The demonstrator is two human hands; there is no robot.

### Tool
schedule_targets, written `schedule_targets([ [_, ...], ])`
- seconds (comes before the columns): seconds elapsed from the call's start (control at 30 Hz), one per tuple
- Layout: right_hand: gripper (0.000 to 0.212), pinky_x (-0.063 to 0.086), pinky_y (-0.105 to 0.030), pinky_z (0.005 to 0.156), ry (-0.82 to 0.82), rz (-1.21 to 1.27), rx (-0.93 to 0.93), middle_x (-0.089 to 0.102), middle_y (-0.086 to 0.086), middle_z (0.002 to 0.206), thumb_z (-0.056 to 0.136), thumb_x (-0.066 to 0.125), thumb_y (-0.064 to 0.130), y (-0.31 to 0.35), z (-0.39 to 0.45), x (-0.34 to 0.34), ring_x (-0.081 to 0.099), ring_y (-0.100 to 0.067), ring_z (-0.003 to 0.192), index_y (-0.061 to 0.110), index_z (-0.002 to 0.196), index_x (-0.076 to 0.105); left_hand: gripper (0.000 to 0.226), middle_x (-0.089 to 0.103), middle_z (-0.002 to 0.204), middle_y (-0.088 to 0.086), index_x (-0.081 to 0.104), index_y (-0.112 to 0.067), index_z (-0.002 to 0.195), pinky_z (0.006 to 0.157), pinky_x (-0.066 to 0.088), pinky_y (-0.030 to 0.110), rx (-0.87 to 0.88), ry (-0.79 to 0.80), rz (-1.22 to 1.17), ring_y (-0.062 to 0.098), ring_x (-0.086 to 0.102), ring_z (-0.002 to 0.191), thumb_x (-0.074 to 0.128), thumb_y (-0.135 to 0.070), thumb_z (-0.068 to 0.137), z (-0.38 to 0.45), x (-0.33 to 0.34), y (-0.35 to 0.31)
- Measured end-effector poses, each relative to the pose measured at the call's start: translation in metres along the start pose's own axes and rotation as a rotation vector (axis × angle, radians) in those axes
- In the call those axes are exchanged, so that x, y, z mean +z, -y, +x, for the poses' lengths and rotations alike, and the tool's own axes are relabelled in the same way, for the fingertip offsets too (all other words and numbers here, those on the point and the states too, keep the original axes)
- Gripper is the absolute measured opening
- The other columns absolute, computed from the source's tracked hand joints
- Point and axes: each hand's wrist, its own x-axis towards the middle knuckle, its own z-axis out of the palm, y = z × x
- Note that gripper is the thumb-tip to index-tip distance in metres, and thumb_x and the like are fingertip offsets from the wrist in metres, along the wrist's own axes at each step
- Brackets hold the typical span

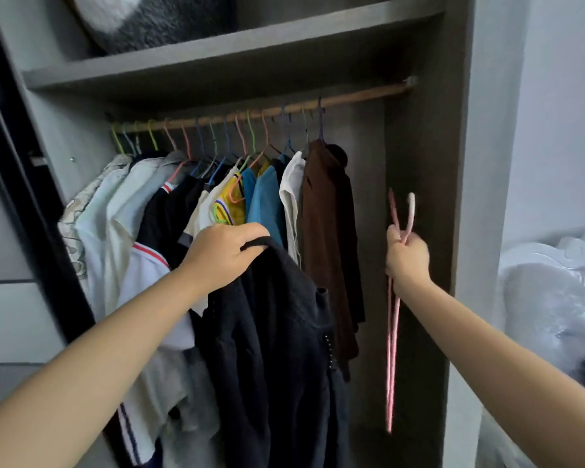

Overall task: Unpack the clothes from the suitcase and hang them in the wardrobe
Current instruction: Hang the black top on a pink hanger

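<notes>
Along the wooden rail [250, 113] under the wardrobe's shelf [217, 59], a long row of clothes already hangs on coloured wire hangers, from pale shirts [115, 197] at the left end, through a yellow top [232, 201] and blue ones, to a brown garment [328, 211] that is the last in the row. To the right of that brown garment the rail is bare up to its right-end bracket, so there is room for more. The left hand [223, 255] grips a dark, knitted-looking garment [271, 332] by its upper edge, fingers curled over the fabric, and holds it up in front of the hanging row; it is not on any hanger. The right hand [407, 261] is closed round a pink hanger [394, 315], held upright near the wardrobe's right inner wall [419, 197], well below the rail and apart from the garment. I judge the task well advanced but not finished: much is hung, yet this dark piece has still to be threaded onto the pink hanger and hooked on the free right end of the rail. The suitcase is out of view, so how many clothes remain in it cannot be told. A grey fluffy thing [149, 18] sits on the shelf above.
</notes>
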Motion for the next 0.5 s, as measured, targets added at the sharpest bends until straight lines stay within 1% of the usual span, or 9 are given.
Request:
schedule_targets([
  [0.03, 0.017, 0.035, -0.018, 0.042, 0.088, -0.032, -0.005, 0.045, 0.001, 0.063, 0.097, 0.041, 0.024, 0.0, -0.006, -0.002, 0.043, -0.007, 0.046, 0.02, 0.085, 0.052, 0.029, 0.068, 0.067, 0.005, 0.05, -0.026, 0.093, 0.059, 0.042, 0.029, 0.041, -0.018, 0.104, 0.015, 0.057, 0.065, 0.033, -0.04, 0.073, -0.01, -0.006, -0.007],
  [0.07, 0.02, 0.033, -0.015, 0.037, 0.174, -0.063, -0.04, 0.044, 0.003, 0.061, 0.097, 0.041, 0.022, -0.002, -0.012, -0.004, 0.042, -0.002, 0.039, 0.021, 0.083, 0.055, 0.024, 0.065, 0.058, 0.005, 0.044, -0.023, 0.093, 0.05, 0.041, 0.026, 0.082, -0.024, 0.212, 0.019, 0.058, 0.054, 0.037, -0.035, 0.074, -0.019, -0.013, -0.014],
  [0.1, 0.02, 0.03, -0.011, 0.033, 0.259, -0.098, -0.092, 0.044, 0.004, 0.06, 0.097, 0.041, 0.019, -0.001, -0.021, -0.008, 0.042, 0.0, 0.033, 0.019, 0.087, 0.058, 0.021, 0.06, 0.049, 0.003, 0.043, -0.02, 0.09, 0.044, 0.037, 0.023, 0.092, -0.013, 0.299, 0.022, 0.057, 0.045, 0.039, -0.03, 0.073, -0.03, -0.02, -0.024],
  [0.13, 0.019, 0.028, -0.008, 0.032, 0.327, -0.12, -0.146, 0.044, 0.005, 0.059, 0.096, 0.042, 0.017, 0.002, -0.028, -0.013, 0.042, 0.002, 0.031, 0.018, 0.091, 0.06, 0.018, 0.057, 0.044, 0.001, 0.042, -0.019, 0.088, 0.042, 0.033, 0.021, 0.105, 0.002, 0.365, 0.02, 0.055, 0.038, 0.04, -0.028, 0.072, -0.04, -0.024, -0.033],
  [0.2, 0.02, 0.026, -0.008, 0.033, 0.438, -0.079, -0.196, 0.043, 0.004, 0.055, 0.096, 0.043, 0.014, 0.015, -0.048, -0.028, 0.038, 0.001, 0.03, 0.016, 0.091, 0.062, 0.016, 0.055, 0.042, -0.001, 0.042, -0.02, 0.086, 0.039, 0.035, 0.023, 0.129, 0.045, 0.44, 0.018, 0.053, 0.036, 0.04, -0.027, 0.072, -0.061, -0.033, -0.054],
  [0.23, 0.022, 0.024, -0.01, 0.033, 0.517, -0.021, -0.197, 0.042, 0.004, 0.052, 0.096, 0.042, 0.012, 0.02, -0.06, -0.037, 0.035, 0.0, 0.03, 0.015, 0.088, 0.062, 0.015, 0.056, 0.043, -0.002, 0.041, -0.02, 0.085, 0.036, 0.036, 0.02, 0.128, 0.058, 0.454, 0.018, 0.054, 0.036, 0.039, -0.027, 0.072, -0.074, -0.038, -0.065],
  [0.33, 0.024, 0.018, -0.013, 0.034, 0.847, 0.106, -0.26, 0.038, 0.007, 0.039, 0.096, 0.038, 0.004, 0.039, -0.088, -0.064, 0.027, -0.001, 0.031, 0.008, 0.088, 0.06, 0.013, 0.052, 0.039, -0.001, 0.039, -0.018, 0.083, 0.034, 0.038, 0.021, 0.128, 0.055, 0.504, 0.018, 0.051, 0.033, 0.039, -0.027, 0.074, -0.102, -0.053, -0.093],
  [0.4, 0.024, 0.017, -0.011, 0.035, 1.037, 0.097, -0.316, 0.038, 0.006, 0.038, 0.094, 0.038, 0.001, 0.049, -0.097, -0.074, 0.026, -0.002, 0.031, 0.007, 0.089, 0.06, 0.011, 0.048, 0.036, 0.0, 0.038, -0.021, 0.081, 0.033, 0.036, 0.018, 0.148, 0.06, 0.577, 0.018, 0.046, 0.03, 0.039, -0.025, 0.071, -0.116, -0.064, -0.107],
  [0.5, 0.025, 0.017, -0.009, 0.033, 1.195, -0.009, -0.315, 0.04, 0.002, 0.038, 0.092, 0.043, 0.0, 0.059, -0.099, -0.078, 0.024, -0.003, 0.03, 0.009, 0.082, 0.064, 0.013, 0.053, 0.039, 0.0, 0.038, -0.022, 0.081, 0.037, 0.037, 0.017, 0.154, 0.055, 0.664, 0.017, 0.049, 0.031, 0.039, -0.023, 0.068, -0.132, -0.087, -0.122],
])
